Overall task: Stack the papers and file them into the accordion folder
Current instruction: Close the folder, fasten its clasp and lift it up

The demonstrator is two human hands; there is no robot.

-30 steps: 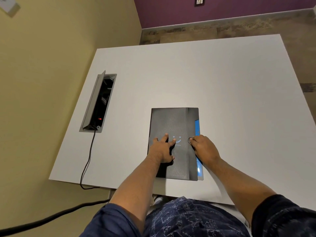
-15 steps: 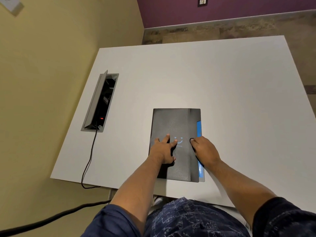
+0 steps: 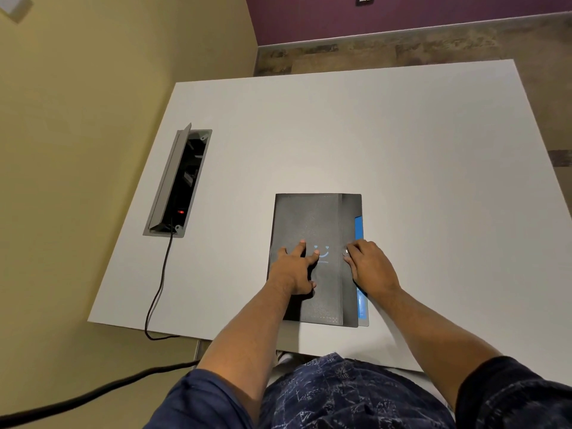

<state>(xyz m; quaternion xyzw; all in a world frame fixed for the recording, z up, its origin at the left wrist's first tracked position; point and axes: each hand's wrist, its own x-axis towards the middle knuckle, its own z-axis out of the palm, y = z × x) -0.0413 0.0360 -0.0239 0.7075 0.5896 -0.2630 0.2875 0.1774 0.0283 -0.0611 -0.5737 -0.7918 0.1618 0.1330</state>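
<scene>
A dark grey accordion folder [image 3: 312, 218] lies closed and flat on the white table [image 3: 371, 134], near its front edge. A blue strip [image 3: 359, 227] shows along the folder's right side. My left hand [image 3: 294, 267] lies flat on the cover with its fingers spread, beside a small blue smile mark. My right hand [image 3: 371, 267] rests on the folder's right part, its fingers curled onto the flap's edge at a small silver snap [image 3: 345, 251]. No loose papers are in sight.
An open grey cable box [image 3: 178, 184] is set into the table at the left, with a red light inside. A black cord [image 3: 158, 292] runs from it over the front edge. A yellow wall stands to the left.
Both hands stay on the folder almost as before. At my right fingertips the snap now shows silver where it looked dark.
</scene>
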